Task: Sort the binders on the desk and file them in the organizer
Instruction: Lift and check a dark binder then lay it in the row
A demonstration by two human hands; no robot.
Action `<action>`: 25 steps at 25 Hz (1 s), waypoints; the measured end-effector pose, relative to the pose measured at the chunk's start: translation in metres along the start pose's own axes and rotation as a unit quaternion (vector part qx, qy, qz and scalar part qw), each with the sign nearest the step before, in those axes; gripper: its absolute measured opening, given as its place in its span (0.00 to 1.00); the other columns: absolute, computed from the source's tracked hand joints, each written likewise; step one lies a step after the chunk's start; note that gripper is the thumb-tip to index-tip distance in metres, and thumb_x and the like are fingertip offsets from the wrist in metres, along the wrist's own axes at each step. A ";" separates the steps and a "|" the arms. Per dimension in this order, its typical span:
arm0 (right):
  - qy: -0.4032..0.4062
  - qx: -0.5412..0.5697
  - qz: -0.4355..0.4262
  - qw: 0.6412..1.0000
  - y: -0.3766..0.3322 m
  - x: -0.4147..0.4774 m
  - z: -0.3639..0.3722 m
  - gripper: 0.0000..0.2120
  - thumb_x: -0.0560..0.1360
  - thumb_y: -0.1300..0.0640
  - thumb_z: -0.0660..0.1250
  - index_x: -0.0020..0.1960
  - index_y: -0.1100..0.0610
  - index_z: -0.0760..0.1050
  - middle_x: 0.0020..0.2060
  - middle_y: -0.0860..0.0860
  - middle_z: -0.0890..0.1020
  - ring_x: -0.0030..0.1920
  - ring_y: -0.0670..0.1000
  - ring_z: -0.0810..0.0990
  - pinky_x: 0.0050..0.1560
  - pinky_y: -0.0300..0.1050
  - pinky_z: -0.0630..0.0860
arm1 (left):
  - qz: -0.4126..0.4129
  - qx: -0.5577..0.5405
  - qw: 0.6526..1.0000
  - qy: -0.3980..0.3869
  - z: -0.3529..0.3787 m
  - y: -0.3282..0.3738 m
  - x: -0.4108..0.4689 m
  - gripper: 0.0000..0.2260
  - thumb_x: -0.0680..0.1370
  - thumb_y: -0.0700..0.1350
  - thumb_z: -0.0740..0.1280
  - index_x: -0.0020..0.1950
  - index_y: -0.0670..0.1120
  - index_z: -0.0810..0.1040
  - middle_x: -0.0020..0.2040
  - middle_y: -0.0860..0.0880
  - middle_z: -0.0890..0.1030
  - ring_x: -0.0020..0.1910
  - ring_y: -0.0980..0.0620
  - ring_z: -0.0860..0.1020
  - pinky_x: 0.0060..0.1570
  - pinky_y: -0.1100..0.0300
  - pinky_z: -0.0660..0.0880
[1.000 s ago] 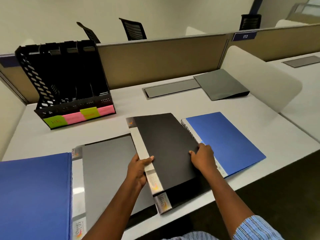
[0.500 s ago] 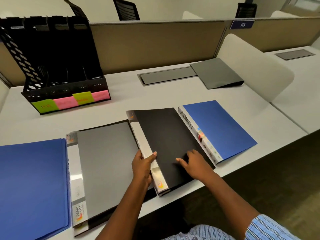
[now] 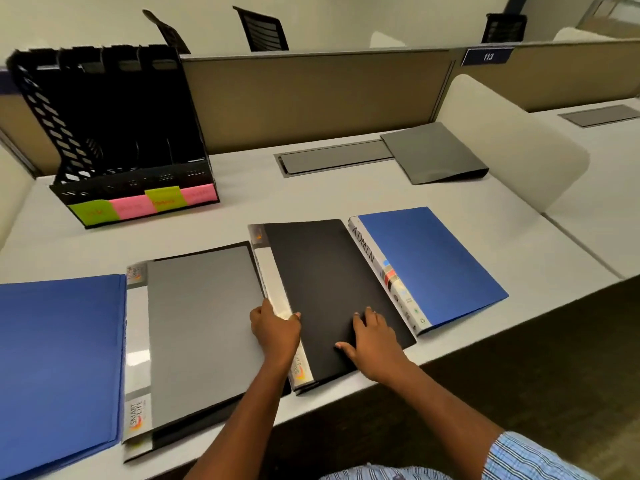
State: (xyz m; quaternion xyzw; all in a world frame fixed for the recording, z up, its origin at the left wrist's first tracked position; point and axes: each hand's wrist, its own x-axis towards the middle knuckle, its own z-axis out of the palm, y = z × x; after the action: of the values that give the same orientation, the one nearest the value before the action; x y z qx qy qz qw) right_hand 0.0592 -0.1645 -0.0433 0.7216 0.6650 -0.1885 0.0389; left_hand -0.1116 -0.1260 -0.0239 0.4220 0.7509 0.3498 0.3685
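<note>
A black binder [image 3: 322, 278] lies flat at the desk's front middle. My left hand [image 3: 275, 327] grips its white spine, thumb on top. My right hand [image 3: 372, 341] rests flat on its cover with fingers spread. To its right lies a blue binder [image 3: 433, 265] with "ADMIN" on the spine. A grey binder [image 3: 197, 323] lies to the left, and another blue binder [image 3: 59, 362] at the far left. The black slotted organizer [image 3: 114, 133] stands at the back left, with green and pink labels along its front.
A dark grey folder [image 3: 433, 157] lies at the back right beside a grey cable cover [image 3: 332, 157] set into the desk [image 3: 242, 206]. A beige partition [image 3: 311, 95] runs behind. A white rounded divider [image 3: 512, 143] bounds the right side. The desk's front edge runs just under my forearms.
My right hand has slid from the black binder's right edge onto its cover and now lies flat. The binder has shifted slightly toward the desk's front edge. My left hand still holds the spine.
</note>
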 end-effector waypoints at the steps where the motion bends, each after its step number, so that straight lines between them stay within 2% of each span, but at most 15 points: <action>1: 0.006 -0.005 -0.015 1.000 0.005 -0.002 0.004 0.37 0.77 0.35 0.55 0.77 0.56 0.51 0.77 0.59 0.52 0.76 0.59 0.50 0.73 0.57 0.55 | -0.001 0.013 1.000 0.007 0.002 0.001 -0.001 0.24 0.72 0.42 0.73 0.66 0.41 0.70 0.60 0.40 0.71 0.58 0.41 0.74 0.58 0.50 0.73; 6: -0.011 0.053 -0.122 0.991 0.043 -0.013 0.016 0.36 0.78 0.37 0.55 0.78 0.52 0.45 0.78 0.53 0.42 0.77 0.54 0.40 0.75 0.50 0.45 | -0.016 0.063 0.995 0.073 0.016 0.013 -0.017 0.24 0.73 0.43 0.72 0.66 0.39 0.69 0.62 0.39 0.74 0.60 0.40 0.74 0.59 0.49 0.73; 10: -0.021 0.114 -0.205 0.972 0.079 -0.018 0.013 0.33 0.79 0.41 0.57 0.78 0.52 0.48 0.78 0.48 0.47 0.77 0.50 0.46 0.73 0.44 0.47 | -0.008 0.112 0.986 0.121 0.032 0.023 -0.035 0.24 0.74 0.45 0.71 0.66 0.39 0.67 0.62 0.39 0.74 0.60 0.39 0.74 0.59 0.47 0.74; 14: -0.047 0.089 -0.268 0.958 0.107 -0.022 0.011 0.32 0.80 0.44 0.57 0.78 0.52 0.48 0.78 0.48 0.49 0.77 0.50 0.47 0.72 0.43 0.46 | -0.002 0.222 0.967 0.128 0.048 0.026 -0.052 0.27 0.75 0.48 0.70 0.69 0.39 0.66 0.65 0.39 0.70 0.63 0.39 0.71 0.63 0.47 0.72; 20: -0.017 0.054 -0.317 0.947 0.119 -0.018 0.003 0.32 0.80 0.54 0.62 0.78 0.57 0.50 0.78 0.53 0.49 0.77 0.53 0.46 0.73 0.45 0.43 | -0.025 0.206 0.973 0.104 0.050 0.033 -0.057 0.32 0.71 0.48 0.74 0.71 0.40 0.66 0.65 0.38 0.71 0.64 0.38 0.70 0.64 0.47 0.69; 23: -0.033 0.071 -0.314 0.946 0.115 -0.019 0.005 0.32 0.80 0.54 0.61 0.78 0.57 0.50 0.78 0.53 0.48 0.77 0.53 0.45 0.74 0.47 0.43 | -0.043 0.213 0.971 0.100 0.047 0.030 -0.057 0.34 0.71 0.49 0.74 0.72 0.40 0.65 0.65 0.37 0.71 0.64 0.37 0.70 0.64 0.46 0.69; 25: -0.033 0.103 -0.311 0.944 0.114 -0.018 0.003 0.31 0.80 0.51 0.60 0.77 0.57 0.51 0.78 0.52 0.50 0.77 0.52 0.46 0.74 0.47 0.47 | -0.030 0.243 0.960 0.138 0.052 0.032 -0.058 0.30 0.72 0.49 0.73 0.69 0.40 0.66 0.63 0.37 0.71 0.63 0.38 0.70 0.62 0.46 0.70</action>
State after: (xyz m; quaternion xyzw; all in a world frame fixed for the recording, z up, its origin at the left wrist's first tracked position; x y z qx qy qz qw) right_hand 0.1690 -0.1955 -0.0621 0.4727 0.8314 -0.2824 -0.0747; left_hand -0.0337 -0.1537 -0.0078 0.4236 0.8690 0.2004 0.1587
